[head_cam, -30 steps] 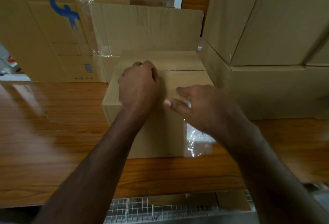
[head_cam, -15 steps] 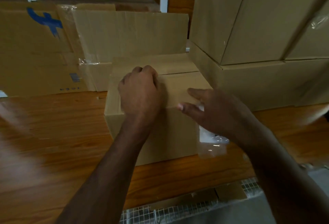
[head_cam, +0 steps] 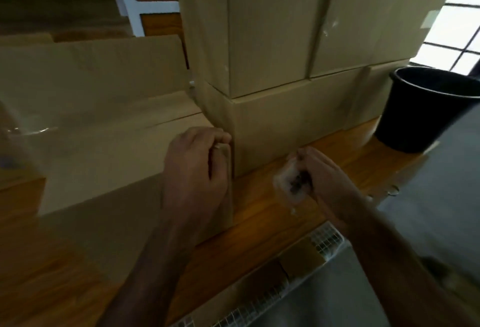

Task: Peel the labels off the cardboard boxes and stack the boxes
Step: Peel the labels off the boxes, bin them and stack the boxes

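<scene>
A plain cardboard box (head_cam: 109, 160) sits on the wooden table (head_cam: 262, 225) in front of me. My left hand (head_cam: 197, 170) rests curled on the box's top right edge, fingers over the corner. Off the box to the right, my right hand (head_cam: 322, 176) grips a crumpled clear plastic label (head_cam: 291, 183) above the table. To the right stands a stack of larger cardboard boxes (head_cam: 272, 66), touching the small box's corner.
A black bucket (head_cam: 426, 108) stands at the right beyond the table. Flattened cardboard sheets (head_cam: 91, 66) lean at the back left. A wire mesh shelf (head_cam: 319, 243) lies below the table's front edge. A bright window is at the far right.
My right hand has pulled the clear label off the box's front and moved right with it. The view has swung right, showing the bucket. My left hand stays on the box.
</scene>
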### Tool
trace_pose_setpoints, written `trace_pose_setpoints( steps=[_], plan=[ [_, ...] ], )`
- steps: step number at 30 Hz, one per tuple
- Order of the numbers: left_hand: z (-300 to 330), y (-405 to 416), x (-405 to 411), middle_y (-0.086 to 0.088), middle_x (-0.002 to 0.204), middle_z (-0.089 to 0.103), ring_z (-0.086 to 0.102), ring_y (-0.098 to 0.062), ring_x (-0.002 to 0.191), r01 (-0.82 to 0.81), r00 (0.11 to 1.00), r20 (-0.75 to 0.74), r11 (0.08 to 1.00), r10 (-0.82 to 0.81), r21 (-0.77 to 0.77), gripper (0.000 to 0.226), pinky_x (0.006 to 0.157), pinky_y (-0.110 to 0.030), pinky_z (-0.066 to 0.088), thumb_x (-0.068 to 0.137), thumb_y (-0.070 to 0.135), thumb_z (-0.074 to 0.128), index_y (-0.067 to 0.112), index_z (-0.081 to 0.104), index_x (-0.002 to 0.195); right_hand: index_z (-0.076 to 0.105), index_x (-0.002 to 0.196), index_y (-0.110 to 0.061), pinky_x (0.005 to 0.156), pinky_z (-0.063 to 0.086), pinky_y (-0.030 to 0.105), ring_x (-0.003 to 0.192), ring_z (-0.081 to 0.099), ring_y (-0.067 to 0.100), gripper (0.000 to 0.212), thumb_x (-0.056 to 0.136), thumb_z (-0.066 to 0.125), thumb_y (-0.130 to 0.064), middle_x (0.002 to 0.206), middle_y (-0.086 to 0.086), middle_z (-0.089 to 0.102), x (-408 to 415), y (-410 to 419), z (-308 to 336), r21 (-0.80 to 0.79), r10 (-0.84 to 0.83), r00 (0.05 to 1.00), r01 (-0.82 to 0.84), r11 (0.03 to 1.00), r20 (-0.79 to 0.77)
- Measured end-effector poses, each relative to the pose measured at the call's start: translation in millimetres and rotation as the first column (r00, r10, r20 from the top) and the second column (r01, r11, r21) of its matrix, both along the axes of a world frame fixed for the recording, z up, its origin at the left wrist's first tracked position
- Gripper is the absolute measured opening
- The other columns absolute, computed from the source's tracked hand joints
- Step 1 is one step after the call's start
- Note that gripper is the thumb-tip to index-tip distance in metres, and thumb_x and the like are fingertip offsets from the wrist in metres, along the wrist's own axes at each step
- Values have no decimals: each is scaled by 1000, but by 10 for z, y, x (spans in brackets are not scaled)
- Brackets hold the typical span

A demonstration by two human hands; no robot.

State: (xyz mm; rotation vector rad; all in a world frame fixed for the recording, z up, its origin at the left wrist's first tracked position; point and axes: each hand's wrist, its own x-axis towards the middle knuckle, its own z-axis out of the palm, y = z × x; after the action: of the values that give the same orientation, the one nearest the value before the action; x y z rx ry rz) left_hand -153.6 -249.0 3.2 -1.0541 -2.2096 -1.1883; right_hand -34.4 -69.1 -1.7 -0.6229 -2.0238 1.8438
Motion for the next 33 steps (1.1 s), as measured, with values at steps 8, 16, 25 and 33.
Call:
trace_pose_setpoints(
  steps=[8, 16, 25, 33],
  plan=[
    [-218, 1575, 747, 16, 104, 56, 54, -4, 101, 176, 971, 175, 983, -165, -45, 20, 90, -33, 48, 100, 18, 49, 27, 63, 109, 63, 97, -12, 68, 55, 30, 87, 69, 22, 7, 95, 59, -17, 93, 10, 72, 981, 1406, -85, -284, -292, 951, 253, 925, -101],
    [-355, 3167, 1429, 17, 107, 54, 51, 4, 97, 304, 922, 283, 947, -264, -106, 17, 77, -16, 41, 101, 29, 48, 30, 62, 112, 61, 111, -10, 58, 55, 23, 82, 72, 21, 21, 92, 64, -17, 102, 17, 70, 1598, 2704, -189, -358, -440, 883, 362, 861, -166],
    [-283, 4076, 1257, 17, 106, 59, 55, 2, 100, 332, 897, 316, 943, -309, -18, 14, 81, -24, 48, 100, 30, 50, 33, 62, 108, 61, 109, -10, 60, 52, 20, 84, 69, 15, 15, 95, 62, -14, 102, 11, 69, 1422, 3712, -182, -275, -697, 637, 642, 716, -329],
    [-83, 5120, 729, 11, 102, 64, 60, 2, 92, 419, 854, 288, 901, -434, 113, 16, 73, -18, 47, 100, 27, 51, 25, 65, 108, 64, 102, -7, 67, 45, 17, 83, 60, 13, 10, 92, 60, -9, 92, 0, 63, 955, 4702, 136, 360, -534, 502, 863, 353, -680]
  ],
)
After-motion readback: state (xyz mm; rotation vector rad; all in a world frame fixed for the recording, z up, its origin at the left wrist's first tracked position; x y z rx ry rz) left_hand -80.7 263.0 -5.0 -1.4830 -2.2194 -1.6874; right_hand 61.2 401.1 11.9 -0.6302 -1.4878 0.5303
